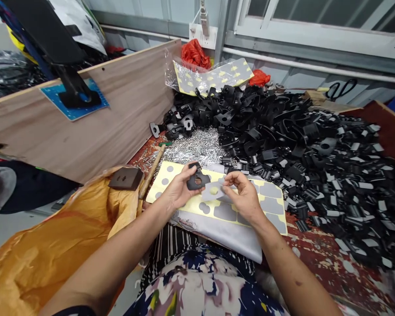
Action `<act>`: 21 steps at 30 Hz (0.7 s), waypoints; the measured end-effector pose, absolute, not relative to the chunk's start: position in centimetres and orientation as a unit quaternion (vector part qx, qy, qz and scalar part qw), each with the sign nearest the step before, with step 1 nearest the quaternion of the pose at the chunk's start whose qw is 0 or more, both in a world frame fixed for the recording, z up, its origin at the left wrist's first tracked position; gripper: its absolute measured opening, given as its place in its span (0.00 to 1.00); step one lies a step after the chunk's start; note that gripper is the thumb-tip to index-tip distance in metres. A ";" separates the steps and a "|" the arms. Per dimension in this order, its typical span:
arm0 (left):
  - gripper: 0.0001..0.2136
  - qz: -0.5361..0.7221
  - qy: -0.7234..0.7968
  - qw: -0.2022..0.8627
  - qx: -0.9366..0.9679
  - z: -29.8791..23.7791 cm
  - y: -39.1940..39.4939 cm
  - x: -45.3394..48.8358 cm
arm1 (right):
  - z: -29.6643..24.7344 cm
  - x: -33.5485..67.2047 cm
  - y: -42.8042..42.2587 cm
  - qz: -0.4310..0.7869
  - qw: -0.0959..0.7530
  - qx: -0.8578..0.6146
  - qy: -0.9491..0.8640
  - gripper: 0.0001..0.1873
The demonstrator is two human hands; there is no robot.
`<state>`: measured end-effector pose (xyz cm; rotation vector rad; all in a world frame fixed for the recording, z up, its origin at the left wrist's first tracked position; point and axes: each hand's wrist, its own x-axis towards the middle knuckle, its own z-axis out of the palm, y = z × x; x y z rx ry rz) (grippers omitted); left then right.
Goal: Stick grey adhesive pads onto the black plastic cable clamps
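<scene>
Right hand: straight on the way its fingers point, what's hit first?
Past the grey piece it pinches, likely the black part in the left hand; depth is unclear, so it might pass above or below.

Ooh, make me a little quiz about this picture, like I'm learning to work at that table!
1. Pick one. What does the left hand hold?
A) a red bag
B) a black part
C) silvery pins

2. True or false? The right hand holds scissors.

3. Fill the gap: The yellow sheet below the hands carries shapes coloured ____.

Key:
1. B.
2. False; its fingertips pinch a thin grey piece.
3. Grey.
</scene>
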<state>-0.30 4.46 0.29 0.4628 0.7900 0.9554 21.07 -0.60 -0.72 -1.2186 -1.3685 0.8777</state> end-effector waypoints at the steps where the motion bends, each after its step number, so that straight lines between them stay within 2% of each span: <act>1: 0.20 0.437 0.352 0.798 0.218 0.5 3.9 0.0 | -0.8 20.6 -0.7 0.354 0.538 -0.515 -0.565 0.10; 5: 0.21 0.416 0.318 0.820 0.233 1.0 2.3 1.1 | -1.2 19.6 -0.9 0.349 0.553 -0.523 -0.547 0.10; 21: 0.20 0.412 0.307 0.830 0.217 1.2 1.6 1.6 | -1.3 18.9 -1.2 0.297 0.524 -0.536 -0.591 0.04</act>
